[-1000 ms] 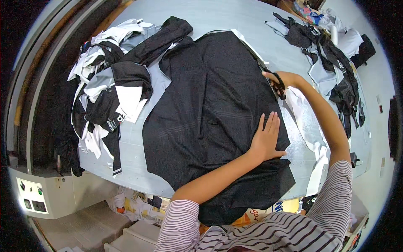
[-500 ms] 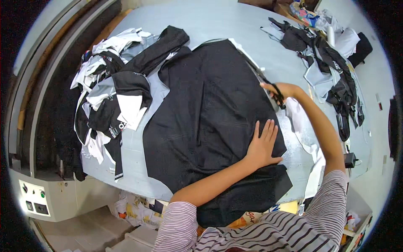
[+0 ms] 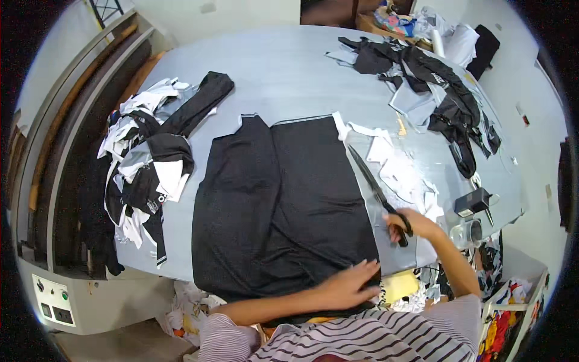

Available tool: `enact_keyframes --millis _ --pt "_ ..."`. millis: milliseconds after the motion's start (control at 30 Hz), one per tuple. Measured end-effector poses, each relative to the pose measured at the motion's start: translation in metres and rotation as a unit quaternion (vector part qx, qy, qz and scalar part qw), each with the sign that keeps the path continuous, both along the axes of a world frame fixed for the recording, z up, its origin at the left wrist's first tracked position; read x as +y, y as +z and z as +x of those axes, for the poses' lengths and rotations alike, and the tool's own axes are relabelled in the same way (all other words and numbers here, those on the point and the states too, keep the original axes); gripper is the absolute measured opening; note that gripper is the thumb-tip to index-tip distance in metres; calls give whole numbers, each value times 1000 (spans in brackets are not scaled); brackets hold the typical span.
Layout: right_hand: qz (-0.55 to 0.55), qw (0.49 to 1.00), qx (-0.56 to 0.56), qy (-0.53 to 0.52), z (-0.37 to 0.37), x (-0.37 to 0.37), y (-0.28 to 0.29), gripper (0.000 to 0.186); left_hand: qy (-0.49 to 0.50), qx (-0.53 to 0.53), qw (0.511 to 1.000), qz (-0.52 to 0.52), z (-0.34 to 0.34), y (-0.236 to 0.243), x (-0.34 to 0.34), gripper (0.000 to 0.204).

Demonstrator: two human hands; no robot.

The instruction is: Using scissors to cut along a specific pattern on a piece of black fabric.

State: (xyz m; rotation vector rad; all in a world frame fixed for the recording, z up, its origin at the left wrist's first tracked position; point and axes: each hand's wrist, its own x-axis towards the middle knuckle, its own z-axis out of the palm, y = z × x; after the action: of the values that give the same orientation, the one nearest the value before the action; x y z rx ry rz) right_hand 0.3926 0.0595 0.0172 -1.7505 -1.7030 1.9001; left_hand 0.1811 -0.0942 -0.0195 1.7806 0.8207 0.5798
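Observation:
A large piece of black fabric (image 3: 289, 199) lies over the front middle of the grey table, its near end hanging past the front edge. My left hand (image 3: 353, 285), fingers spread, is at the fabric's lower right part; whether it presses on the cloth is unclear. Just right of the fabric, my right hand (image 3: 410, 224) grips a pair of black-handled scissors (image 3: 373, 181). Their long blades point away from me along the fabric's right edge and look closed. White fabric scraps (image 3: 401, 172) lie to the right of the blades.
Black, white and grey cloth pieces (image 3: 154, 163) are heaped at the table's left. Another dark pile (image 3: 440, 90) spreads across the far right. A small black box (image 3: 472, 202) stands near the right edge. Below the front left is a control panel (image 3: 54, 295).
My right hand has come nearer to me with the scissors. The black fabric has slid toward me over the front edge, and my left hand has moved nearer too. More white scraps show.

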Motion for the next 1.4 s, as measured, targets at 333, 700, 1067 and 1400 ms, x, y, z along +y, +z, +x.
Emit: enact_keyframes --millis 333,700,1067,1400 --pt "18 997 -8 -69 30 -111 1 36 301 358 811 351 -90 -47 197 62" --pt "14 991 56 -125 38 -150 -9 32 385 358 795 304 -54 -43 101 55" --pt "17 999 -36 -37 30 -133 6 32 213 266 904 259 -87 -36 188 67" --pt "-55 992 -53 97 1 -84 17 37 248 267 886 287 -82 -40 182 101"
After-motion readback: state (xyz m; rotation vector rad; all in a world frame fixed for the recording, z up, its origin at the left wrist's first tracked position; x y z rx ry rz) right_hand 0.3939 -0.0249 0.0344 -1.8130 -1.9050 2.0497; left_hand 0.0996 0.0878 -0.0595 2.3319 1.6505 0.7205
